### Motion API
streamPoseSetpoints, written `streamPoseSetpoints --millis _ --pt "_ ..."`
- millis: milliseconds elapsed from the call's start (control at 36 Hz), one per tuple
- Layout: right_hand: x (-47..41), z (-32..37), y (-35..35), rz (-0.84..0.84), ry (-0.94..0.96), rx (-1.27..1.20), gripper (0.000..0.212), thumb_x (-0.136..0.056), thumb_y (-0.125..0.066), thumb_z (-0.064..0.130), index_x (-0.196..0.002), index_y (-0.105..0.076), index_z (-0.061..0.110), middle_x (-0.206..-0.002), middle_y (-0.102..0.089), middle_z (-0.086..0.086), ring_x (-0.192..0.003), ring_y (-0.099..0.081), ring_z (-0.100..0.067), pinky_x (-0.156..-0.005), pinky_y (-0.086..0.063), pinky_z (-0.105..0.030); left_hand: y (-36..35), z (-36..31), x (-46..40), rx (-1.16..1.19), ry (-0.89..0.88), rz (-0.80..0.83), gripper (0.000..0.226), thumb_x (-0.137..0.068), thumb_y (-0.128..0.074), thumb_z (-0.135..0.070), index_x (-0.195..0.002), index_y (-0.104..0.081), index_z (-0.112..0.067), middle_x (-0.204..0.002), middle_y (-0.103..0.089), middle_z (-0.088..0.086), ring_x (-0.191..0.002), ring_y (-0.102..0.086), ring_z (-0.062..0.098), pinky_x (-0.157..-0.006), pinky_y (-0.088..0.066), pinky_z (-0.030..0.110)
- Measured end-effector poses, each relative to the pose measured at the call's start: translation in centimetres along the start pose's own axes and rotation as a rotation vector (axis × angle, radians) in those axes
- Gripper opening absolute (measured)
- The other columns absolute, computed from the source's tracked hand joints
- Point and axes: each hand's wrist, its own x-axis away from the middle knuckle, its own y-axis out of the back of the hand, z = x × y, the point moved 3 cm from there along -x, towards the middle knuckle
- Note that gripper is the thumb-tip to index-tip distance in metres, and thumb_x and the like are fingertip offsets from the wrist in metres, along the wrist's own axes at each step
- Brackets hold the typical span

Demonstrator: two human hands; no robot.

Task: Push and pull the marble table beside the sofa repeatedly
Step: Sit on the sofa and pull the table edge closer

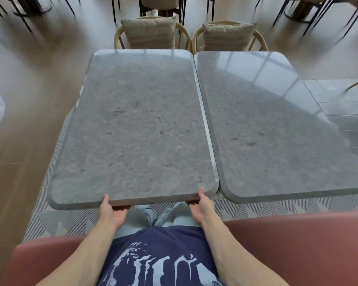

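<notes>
A grey marble table [136,124] with rounded corners stands in front of me, its near edge over my knees. My left hand [112,211] grips that near edge left of centre, thumb on top and fingers curled underneath. My right hand [201,207] grips the same edge near the right corner in the same way. I sit on a pink sofa [298,244] that runs along the bottom of the view.
A second marble table [273,124] stands close on the right, separated by a narrow gap. Two wooden chairs with beige cushions [149,34] [228,37] face the far ends. More chairs and table legs stand farther back. Patterned floor tiles lie below.
</notes>
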Motion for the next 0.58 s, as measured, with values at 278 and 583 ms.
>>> streamPoseSetpoints --millis 278,583 --pt "0.3 -0.3 0.5 -0.009 -0.003 -0.007 0.046 -0.1 -0.053 0.013 -0.141 -0.038 -0.001 -0.14 -0.05 -0.029 -0.127 -0.051 -0.044 -0.102 -0.044 -0.06 0.6 0.3 0.4 0.002 -0.01 -0.009 0.053 -0.102 -0.047 -0.042 -0.143 -0.045 -0.009 -0.147 -0.048 0.014 -0.135 -0.046 0.031 -0.114 -0.035 0.046" --pt "0.8 -0.5 0.9 -0.001 -0.013 -0.008 0.045 -0.101 -0.051 0.013 -0.142 -0.039 0.0 -0.142 -0.049 -0.027 -0.129 -0.049 -0.044 -0.1 -0.044 -0.059 0.9 0.5 1.2 0.0 -0.007 -0.014 0.054 -0.102 -0.047 -0.041 -0.146 -0.043 -0.01 -0.147 -0.048 0.013 -0.136 -0.045 0.029 -0.114 -0.035 0.045"
